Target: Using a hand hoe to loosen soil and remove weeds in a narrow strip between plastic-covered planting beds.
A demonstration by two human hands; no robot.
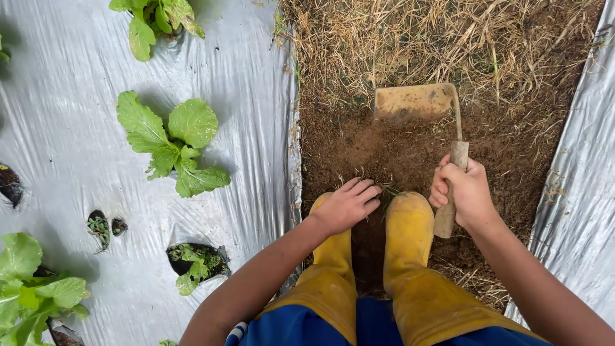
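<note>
My right hand (464,192) grips the wooden handle of a small hand hoe (415,102), whose flat muddy blade rests on the soil ahead of me. My left hand (349,204) reaches down over the toe of my left yellow rubber boot (333,247), fingers bent on a tuft of small weeds in the dirt; whether it has hold of them I cannot tell. My right yellow boot (409,230) stands beside it in the furrow of bare brown soil (359,144).
Dry straw (435,38) covers the furrow beyond the hoe. Silver plastic mulch (70,128) lies on the left bed, with leafy green seedlings (173,141) growing through holes. Another strip of plastic sheet (580,186) lines the right side.
</note>
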